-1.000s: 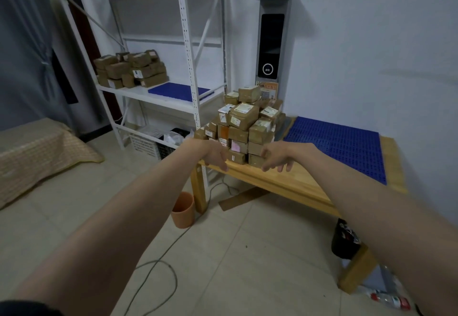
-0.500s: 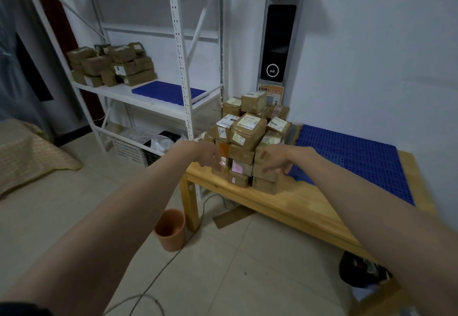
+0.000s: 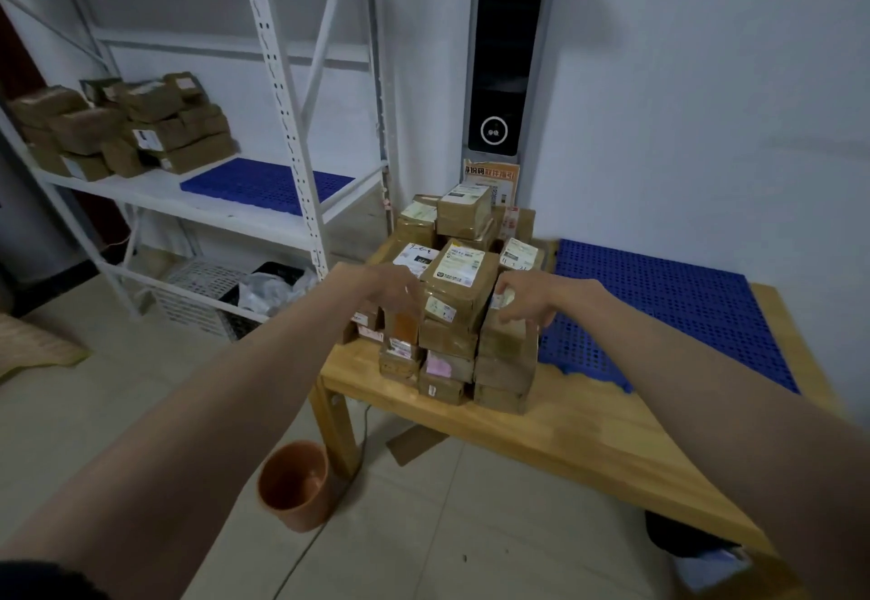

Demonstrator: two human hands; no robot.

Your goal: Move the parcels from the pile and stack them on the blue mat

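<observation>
A pile of brown taped parcels (image 3: 452, 354) with white labels stands on the left end of a wooden table (image 3: 565, 430). A blue perforated mat (image 3: 668, 307) lies on the table to the right of the pile, bare. My left hand (image 3: 393, 288) reaches the left side of a labelled parcel (image 3: 459, 288) high in the pile's front. My right hand (image 3: 522, 300) reaches its right side, fingers curled downward. Both hands touch or nearly touch that parcel; a firm grip is not visible.
A white metal shelf rack (image 3: 282, 95) stands at the left with more parcels (image 3: 122, 128) and a second blue mat (image 3: 266, 182). An orange bucket (image 3: 294, 484) sits on the floor by the table leg. A grey kiosk (image 3: 506, 67) stands behind the pile.
I have come closer to the table. Both hands have risen from the pile's lower front to either side of the labelled parcel near its top.
</observation>
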